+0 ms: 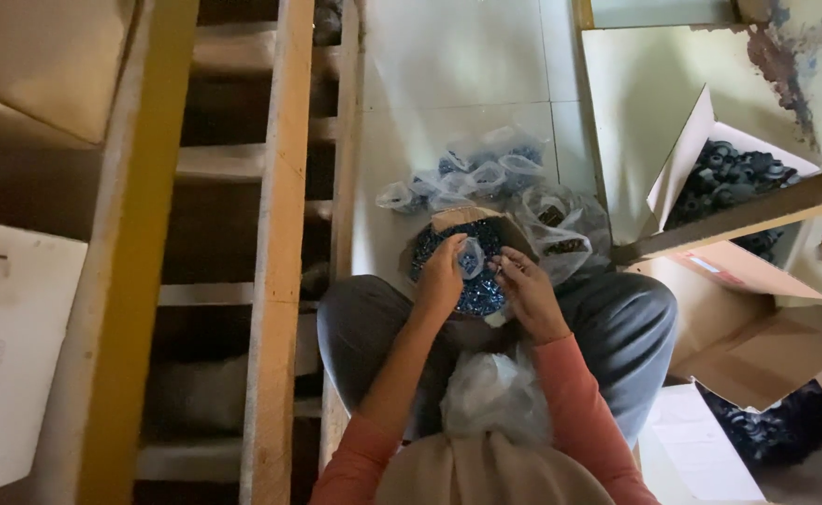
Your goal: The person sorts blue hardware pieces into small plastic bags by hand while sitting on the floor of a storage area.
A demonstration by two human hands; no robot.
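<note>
You hold a small clear plastic bag [470, 256] over an open cardboard box of small dark blue parts [462, 292] resting on your lap, your left hand [441, 281] and right hand [523, 285] each pinching one side of it. Filled clear plastic bags [486, 173] lie just beyond on the white tiled floor [448, 75]; a cardboard carton of black ring-shaped parts [734, 182] stands to your right.
</note>
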